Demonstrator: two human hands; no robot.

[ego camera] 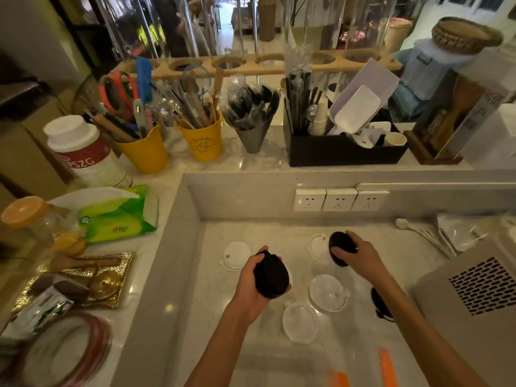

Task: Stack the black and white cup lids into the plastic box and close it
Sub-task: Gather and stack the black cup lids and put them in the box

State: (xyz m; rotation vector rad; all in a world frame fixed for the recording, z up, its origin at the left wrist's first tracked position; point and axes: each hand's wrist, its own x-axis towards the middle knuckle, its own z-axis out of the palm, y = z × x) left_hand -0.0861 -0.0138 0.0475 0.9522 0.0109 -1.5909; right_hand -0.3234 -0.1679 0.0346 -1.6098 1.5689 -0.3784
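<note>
My left hand grips a stack of black cup lids above the lower counter. My right hand holds a single black lid further right. White lids lie on the counter: one at the left, one partly under the right hand, two nearer me. Another black lid lies half hidden under my right forearm. The clear plastic box with orange clips sits at the bottom edge, between my arms.
A grey machine with a vent grille stands at the right. Wall sockets sit on the back wall. The upper shelf holds yellow utensil buckets, a black organiser, a tissue pack and a gold tray.
</note>
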